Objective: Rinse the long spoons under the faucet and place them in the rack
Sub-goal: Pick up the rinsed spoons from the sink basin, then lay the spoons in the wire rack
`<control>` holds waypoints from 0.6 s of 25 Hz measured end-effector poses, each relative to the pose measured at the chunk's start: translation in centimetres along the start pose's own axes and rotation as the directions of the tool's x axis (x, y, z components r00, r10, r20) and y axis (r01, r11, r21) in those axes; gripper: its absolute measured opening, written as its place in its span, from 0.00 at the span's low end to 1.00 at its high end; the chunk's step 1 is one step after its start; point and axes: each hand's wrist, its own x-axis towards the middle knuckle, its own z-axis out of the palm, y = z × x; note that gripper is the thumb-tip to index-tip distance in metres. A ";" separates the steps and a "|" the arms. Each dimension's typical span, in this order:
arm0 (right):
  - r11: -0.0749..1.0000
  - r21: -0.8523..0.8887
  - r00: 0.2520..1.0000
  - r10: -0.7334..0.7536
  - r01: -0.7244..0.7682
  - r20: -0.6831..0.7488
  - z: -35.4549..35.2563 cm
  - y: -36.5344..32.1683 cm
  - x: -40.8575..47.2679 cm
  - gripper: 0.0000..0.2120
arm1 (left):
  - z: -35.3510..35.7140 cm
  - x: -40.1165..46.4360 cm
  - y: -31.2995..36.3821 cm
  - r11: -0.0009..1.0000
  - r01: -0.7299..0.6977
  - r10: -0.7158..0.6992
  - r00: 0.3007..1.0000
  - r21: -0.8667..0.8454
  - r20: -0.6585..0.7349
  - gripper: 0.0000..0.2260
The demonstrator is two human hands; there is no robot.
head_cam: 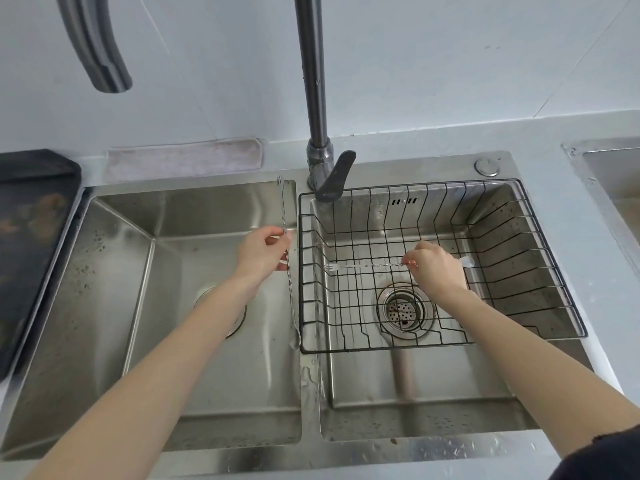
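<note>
My left hand pinches a long twisted-stem spoon at mid-stem. It hangs nearly upright along the divider between the two basins, fork end up and bowl end down near the rack's front left corner. My right hand grips a second long spoon lying level inside the black wire rack, its fork end pointing left and its bowl showing to the right of my hand. The rack sits in the right basin. The faucet rises behind the divider; no water runs.
The left basin has a drain partly hidden by my left arm. The right basin's drain strainer shows under the rack. A grey cloth lies behind the left basin, a dark tray at far left, another sink edge at far right.
</note>
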 end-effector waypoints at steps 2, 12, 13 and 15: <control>1.000 -0.007 1.000 -0.012 0.012 0.014 0.0 0.1 0.2 0.12 | 0.0 0.0 -0.1 1.000 0.007 -0.007 1.000 -0.003 -0.001 0.13; 1.000 -0.002 0.999 -0.030 0.030 0.036 0.0 0.8 -0.2 0.16 | -0.3 -0.7 0.3 1.000 0.004 -0.004 1.000 -0.027 0.002 0.12; 0.999 0.009 0.999 -0.041 0.041 0.035 -0.3 0.7 -0.3 0.16 | -0.3 -0.8 0.4 1.000 0.002 -0.002 1.000 -0.029 0.002 0.12; 0.996 0.080 0.999 -0.044 0.044 -0.001 -1.0 0.1 -0.8 0.14 | -0.3 -1.1 0.6 0.999 0.001 -0.001 1.000 -0.044 0.003 0.12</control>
